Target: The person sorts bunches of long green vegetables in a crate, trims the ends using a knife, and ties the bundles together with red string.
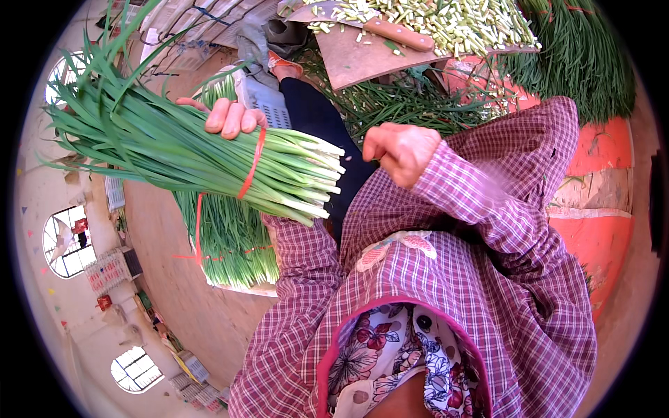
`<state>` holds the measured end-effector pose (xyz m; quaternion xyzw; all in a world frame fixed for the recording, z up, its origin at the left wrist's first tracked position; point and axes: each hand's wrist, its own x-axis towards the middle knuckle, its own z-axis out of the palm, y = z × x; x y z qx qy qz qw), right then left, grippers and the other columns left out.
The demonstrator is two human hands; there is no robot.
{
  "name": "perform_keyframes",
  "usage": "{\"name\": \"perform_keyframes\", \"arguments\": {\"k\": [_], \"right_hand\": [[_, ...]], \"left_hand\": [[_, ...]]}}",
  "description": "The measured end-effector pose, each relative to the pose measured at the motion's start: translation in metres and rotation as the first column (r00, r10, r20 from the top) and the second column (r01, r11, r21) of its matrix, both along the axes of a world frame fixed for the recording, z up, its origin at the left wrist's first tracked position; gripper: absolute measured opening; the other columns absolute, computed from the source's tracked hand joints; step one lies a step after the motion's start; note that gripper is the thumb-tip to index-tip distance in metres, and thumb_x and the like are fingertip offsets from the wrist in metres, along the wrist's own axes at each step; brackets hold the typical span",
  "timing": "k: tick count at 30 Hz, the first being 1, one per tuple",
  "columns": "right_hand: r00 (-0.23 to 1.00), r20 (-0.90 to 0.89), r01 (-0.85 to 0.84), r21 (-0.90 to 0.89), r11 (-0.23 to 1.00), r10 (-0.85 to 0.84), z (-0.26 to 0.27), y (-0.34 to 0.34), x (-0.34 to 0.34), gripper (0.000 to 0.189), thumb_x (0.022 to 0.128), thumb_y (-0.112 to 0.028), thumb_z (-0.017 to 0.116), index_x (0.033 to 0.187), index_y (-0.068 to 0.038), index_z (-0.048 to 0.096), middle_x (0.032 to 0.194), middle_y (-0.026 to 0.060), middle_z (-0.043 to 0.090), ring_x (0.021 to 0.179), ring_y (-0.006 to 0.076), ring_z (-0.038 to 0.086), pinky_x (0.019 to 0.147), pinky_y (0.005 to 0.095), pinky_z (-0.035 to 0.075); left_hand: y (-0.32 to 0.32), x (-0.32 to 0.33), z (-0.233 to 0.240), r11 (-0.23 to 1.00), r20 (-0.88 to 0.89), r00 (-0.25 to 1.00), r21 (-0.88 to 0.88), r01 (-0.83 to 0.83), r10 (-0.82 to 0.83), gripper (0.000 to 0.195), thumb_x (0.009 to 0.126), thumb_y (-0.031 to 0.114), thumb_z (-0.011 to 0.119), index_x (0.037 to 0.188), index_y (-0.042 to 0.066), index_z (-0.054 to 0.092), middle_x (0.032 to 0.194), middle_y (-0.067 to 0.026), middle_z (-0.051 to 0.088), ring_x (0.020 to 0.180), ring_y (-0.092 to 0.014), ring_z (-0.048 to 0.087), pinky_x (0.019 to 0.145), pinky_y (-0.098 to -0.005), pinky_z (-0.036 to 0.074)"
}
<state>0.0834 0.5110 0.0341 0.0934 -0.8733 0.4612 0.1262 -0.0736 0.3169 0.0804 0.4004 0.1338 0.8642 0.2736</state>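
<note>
My left hand (pixel 232 119) is closed round a thick bunch of Chinese chives (pixel 172 141), its fingertips showing over the top edge. A red band (pixel 253 163) circles the bunch near the pale cut ends, which point towards my other hand. Just right of those ends is my right hand (pixel 401 151), raised, with its fingers curled; whether it pinches something small cannot be told. Below the held bunch lie more banded green chives (pixel 230 240) in a light container, partly hidden by the bunch and my left sleeve.
A board (pixel 355 61) at the top bears a wooden-handled knife (pixel 400 34) and many chopped pale stem pieces. Loose green leaves (pixel 407 102) lie beneath it. More banded chives (pixel 580 62) rest on red sheeting at upper right. A plastic crate (pixel 266 104) stands behind my left hand.
</note>
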Motion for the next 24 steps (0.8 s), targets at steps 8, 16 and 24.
{"name": "perform_keyframes", "arguments": {"k": [8, 16, 24], "right_hand": [[0.941, -0.338, 0.018, -0.001, 1.000, -0.018, 0.054, -0.018, 0.000, 0.022, 0.073, -0.006, 0.063, 0.095, -0.012, 0.063, 0.075, 0.0049, 0.049, 0.070, 0.0220, 0.053, 0.061, 0.0326, 0.046], [0.922, -0.384, 0.079, 0.078, 0.994, -0.043, 0.048, -0.023, -0.009, 0.029, 0.069, -0.008, 0.063, 0.096, -0.016, 0.064, 0.082, 0.0031, 0.049, 0.079, 0.0218, 0.050, 0.067, 0.0330, 0.044], [0.950, -0.311, 0.059, 0.186, 0.981, 0.002, 0.033, -0.013, -0.001, 0.026, 0.063, -0.007, 0.060, 0.087, -0.016, 0.062, 0.083, 0.0023, 0.049, 0.080, 0.0226, 0.049, 0.073, 0.0349, 0.042]], "left_hand": [[-0.002, -0.003, 0.007, 0.996, -0.022, 1.000, -0.088, -0.001, -0.001, 0.040, 0.093, 0.027, 0.047, 0.133, 0.021, 0.044, 0.094, 0.0024, 0.053, 0.084, -0.009, 0.052, 0.083, -0.0286, 0.034], [-0.002, -0.015, -0.014, 0.979, 0.028, 0.987, 0.138, 0.153, -0.159, 0.075, 0.076, 0.029, 0.071, 0.140, 0.021, 0.032, 0.107, -0.0023, 0.050, 0.096, -0.016, 0.051, 0.091, -0.0347, 0.035], [-0.008, -0.017, -0.029, 0.989, 0.047, 0.994, 0.113, 0.090, -0.096, 0.081, 0.070, 0.029, 0.076, 0.139, 0.020, 0.034, 0.111, -0.0016, 0.051, 0.100, -0.015, 0.051, 0.092, -0.0327, 0.036]]}}
